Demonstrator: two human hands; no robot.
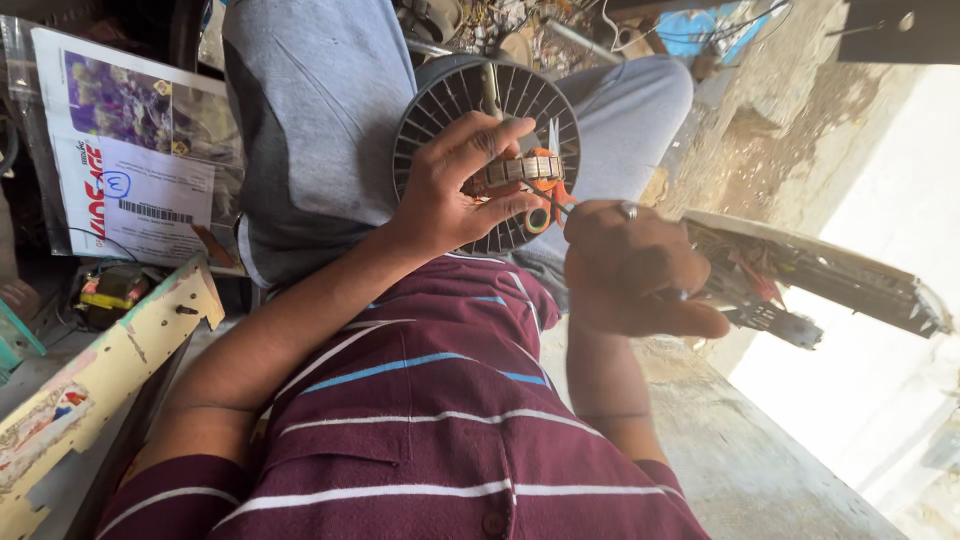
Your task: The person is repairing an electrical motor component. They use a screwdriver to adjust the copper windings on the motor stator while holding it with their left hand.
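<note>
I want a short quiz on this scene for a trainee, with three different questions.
1. True or false: the left hand holds the round finned wheel.
2. Which hand wears the ring? A: the left hand. B: the right hand.
3. Fill in: the small part at the middle of the wheel is ____ in colour.
Key: 1 true; 2 B; 3 orange.

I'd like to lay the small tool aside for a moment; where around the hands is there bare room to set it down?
Bare room shows on the concrete ledge, right of the right hand and below the long circuit board. It is crowded at the lap, where the left hand holds the round finned motor part, and above it among tangled wires.
</note>
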